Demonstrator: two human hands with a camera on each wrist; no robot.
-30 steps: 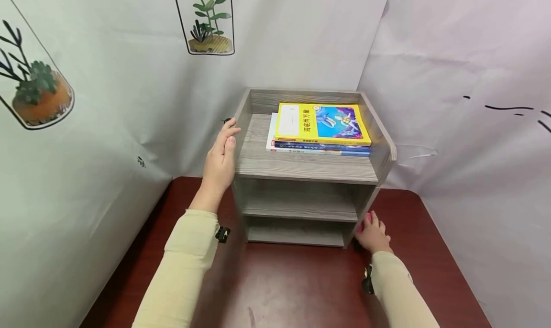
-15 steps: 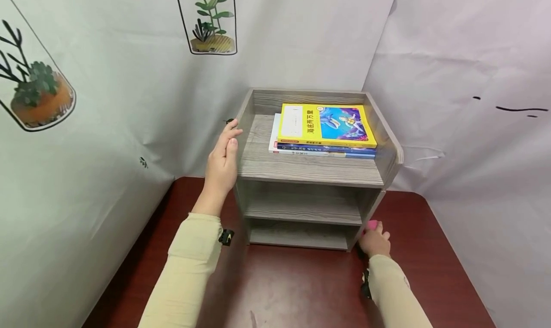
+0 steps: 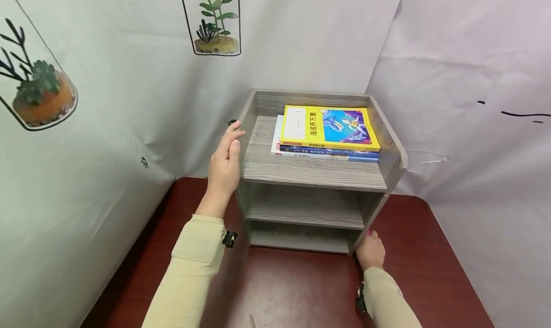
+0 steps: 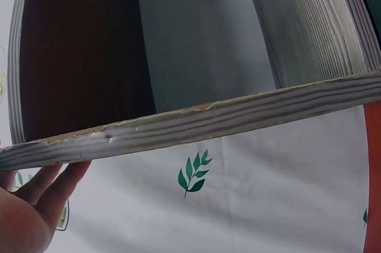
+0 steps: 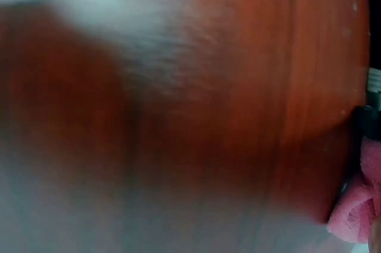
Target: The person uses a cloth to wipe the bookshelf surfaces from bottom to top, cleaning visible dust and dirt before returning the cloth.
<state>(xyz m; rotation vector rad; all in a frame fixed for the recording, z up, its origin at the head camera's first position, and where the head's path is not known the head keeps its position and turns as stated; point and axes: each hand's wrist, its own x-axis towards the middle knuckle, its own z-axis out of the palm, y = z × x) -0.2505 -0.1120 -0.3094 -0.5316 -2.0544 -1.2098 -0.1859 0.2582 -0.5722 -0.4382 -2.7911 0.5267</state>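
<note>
A small grey wood-grain shelf unit (image 3: 310, 177) stands on the table, with an open top tray and lower shelves. My left hand (image 3: 225, 168) lies against the outside of its left side panel, fingers extended upward. The left wrist view shows those fingertips (image 4: 68, 178) right at the panel's edge (image 4: 208, 116). Low at the unit's right side, my right hand (image 3: 371, 251) grips a pink cloth (image 5: 357, 208). Most of that cloth is hidden behind the hand in the head view. Only a sliver of right hand enters the right wrist view.
A yellow picture-covered book (image 3: 305, 125) tops a small stack in the unit's upper tray. The dark red table (image 3: 292, 289) has rounded back corners. White printed sheeting (image 3: 129, 79) rises close behind and on both sides.
My right hand with the pink cloth has come slightly nearer along the unit's right side, and less cloth shows. The left hand keeps its place on the panel; the head view has shifted slightly.
</note>
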